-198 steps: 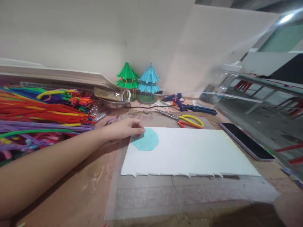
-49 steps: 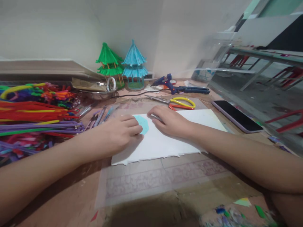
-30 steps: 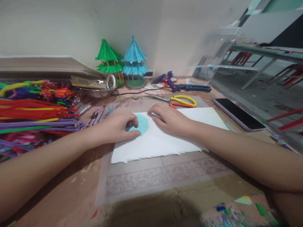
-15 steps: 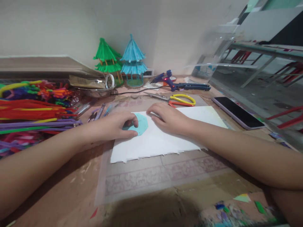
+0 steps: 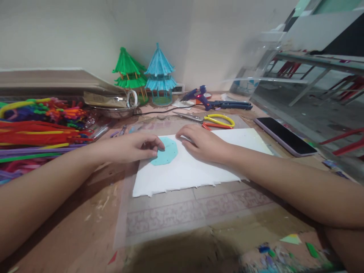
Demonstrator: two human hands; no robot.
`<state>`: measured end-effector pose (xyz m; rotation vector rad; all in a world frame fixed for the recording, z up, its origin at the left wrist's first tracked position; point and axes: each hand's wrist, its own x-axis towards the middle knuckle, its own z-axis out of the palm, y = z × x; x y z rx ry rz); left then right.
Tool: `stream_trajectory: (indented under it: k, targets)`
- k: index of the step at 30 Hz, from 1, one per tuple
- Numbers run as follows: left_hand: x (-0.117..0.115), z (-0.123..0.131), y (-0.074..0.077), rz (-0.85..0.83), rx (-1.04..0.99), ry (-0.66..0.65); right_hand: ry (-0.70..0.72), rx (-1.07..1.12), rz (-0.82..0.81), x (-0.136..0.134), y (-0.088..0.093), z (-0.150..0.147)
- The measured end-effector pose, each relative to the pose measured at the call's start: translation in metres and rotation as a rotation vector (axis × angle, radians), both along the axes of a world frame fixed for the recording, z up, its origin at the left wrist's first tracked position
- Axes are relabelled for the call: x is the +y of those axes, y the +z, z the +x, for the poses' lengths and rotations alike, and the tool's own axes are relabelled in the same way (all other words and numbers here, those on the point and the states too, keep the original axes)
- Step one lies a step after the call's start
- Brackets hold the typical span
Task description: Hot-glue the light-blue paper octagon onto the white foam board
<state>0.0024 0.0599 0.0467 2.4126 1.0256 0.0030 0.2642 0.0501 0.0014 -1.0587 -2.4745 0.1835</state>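
Curling the left hand (image 5: 142, 146) over a light-blue octagonal sheet (image 5: 168, 152) lying flat on the left end of a white rectangular board (image 5: 182, 178).
Its thumb and fingers are bending close together; whether they are pinching the sheet's edge, I cannot tell. The right hand (image 5: 200, 142) is resting on the board, thumb and forefinger parted.

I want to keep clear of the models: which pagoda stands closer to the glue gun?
The light-blue pagoda, on the right of the pair. The green pagoda stands to its left, farther from the glue gun.
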Motion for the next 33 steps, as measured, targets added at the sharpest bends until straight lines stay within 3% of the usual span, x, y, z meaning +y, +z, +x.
stream_trajectory:
  k: [5, 12, 16, 18, 24, 29, 33]
  targets:
    - [-0.004, 0.004, 0.005, 0.071, 0.042, 0.205, 0.005, 0.009, 0.009, 0.001, -0.002, 0.000]
    - [-0.015, 0.006, 0.016, 0.164, 0.154, 0.271, 0.006, 0.015, 0.010, 0.000, -0.003, 0.000]
    - [-0.013, 0.001, 0.023, 0.342, 0.171, 0.325, -0.001, 0.016, 0.011, 0.000, -0.003, 0.000]
    - [-0.011, -0.002, 0.019, 0.383, 0.133, 0.265, -0.002, 0.012, 0.013, 0.000, -0.002, 0.000]
    - [-0.009, 0.000, -0.005, 0.352, -0.059, -0.237, 0.001, 0.012, 0.011, 0.000, -0.003, -0.001]
    - [-0.016, 0.003, -0.002, 0.391, -0.049, -0.397, 0.014, 0.015, 0.023, 0.001, -0.003, 0.000]
    - [-0.023, 0.004, 0.005, 0.488, 0.043, -0.447, 0.016, 0.014, 0.024, 0.001, -0.003, 0.000]
